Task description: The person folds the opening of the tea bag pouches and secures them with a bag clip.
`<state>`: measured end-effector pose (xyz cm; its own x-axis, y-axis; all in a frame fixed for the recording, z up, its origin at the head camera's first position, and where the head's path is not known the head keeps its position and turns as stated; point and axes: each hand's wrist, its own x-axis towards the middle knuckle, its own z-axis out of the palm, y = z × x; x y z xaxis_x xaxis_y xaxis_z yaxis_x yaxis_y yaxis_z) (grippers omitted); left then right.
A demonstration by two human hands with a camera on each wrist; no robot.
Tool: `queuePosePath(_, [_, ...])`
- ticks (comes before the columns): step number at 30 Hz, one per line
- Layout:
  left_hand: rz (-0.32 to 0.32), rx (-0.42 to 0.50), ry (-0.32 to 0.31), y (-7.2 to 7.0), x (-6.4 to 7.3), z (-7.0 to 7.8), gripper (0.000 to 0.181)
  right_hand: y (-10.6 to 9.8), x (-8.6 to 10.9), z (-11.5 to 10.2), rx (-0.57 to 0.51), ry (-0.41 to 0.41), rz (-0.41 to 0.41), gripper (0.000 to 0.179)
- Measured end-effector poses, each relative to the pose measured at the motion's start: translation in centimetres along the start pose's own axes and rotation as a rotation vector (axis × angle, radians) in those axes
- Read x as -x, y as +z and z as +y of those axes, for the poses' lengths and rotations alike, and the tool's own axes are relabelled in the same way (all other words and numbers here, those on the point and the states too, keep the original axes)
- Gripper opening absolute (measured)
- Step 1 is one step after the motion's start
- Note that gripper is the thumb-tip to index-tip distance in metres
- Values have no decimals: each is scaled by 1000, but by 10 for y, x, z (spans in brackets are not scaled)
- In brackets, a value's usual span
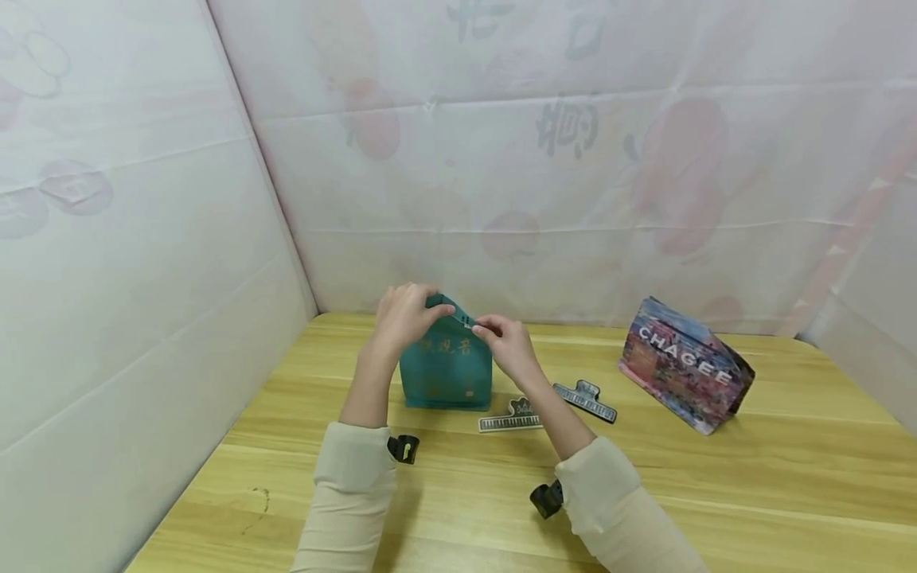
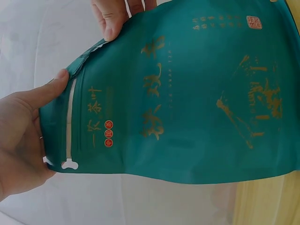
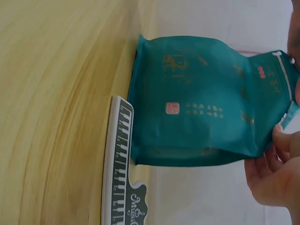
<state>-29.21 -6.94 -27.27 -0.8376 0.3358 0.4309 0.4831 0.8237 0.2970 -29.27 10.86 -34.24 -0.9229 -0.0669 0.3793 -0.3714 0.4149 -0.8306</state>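
From where I stand, the green bag (image 1: pixel 446 378) is at the person's twelve o'clock, its base seemingly on the worktop (image 1: pixel 716 493). The left hand (image 1: pixel 404 314) pinches its top edge towards ten o'clock, thumb in front; the right hand (image 1: pixel 505 342) pinches it towards two. If those two pulled unevenly, I'd guess the thin top would crease askew or slip from the fingertips. Letting go of one side too soon might let the bag tip over. The pale clip (image 1: pixel 510 423) lies near its base, at four o'clock, so a sideways slide could knock it; the dark clip (image 1: pixel 583 400) lies farther out.

As for what's inside, the green bag's walls hide it, and I can't tell whether its mouth is open. The colourful bag (image 1: pixel 680 362), well apart at three o'clock from it, hides its contents too.
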Motion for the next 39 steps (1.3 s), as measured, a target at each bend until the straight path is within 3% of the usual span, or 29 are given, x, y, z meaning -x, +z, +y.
queuePosePath(7, [32, -20, -14, 2, 0, 0, 27, -7, 2, 3, -85, 67, -83, 21])
queuePosePath(18, [21, -17, -26, 1, 0, 1, 26, -6, -2, 5, -30, 97, -42, 18])
queuePosePath(26, [10, -30, -36, 2, -2, 2, 25, -3, -3, 10, -31, 39, 10, 14])
queuePosePath(39, [8, -17, -46, 1, -2, 2, 23, -9, 0, 13, -125, 81, -78, 22])
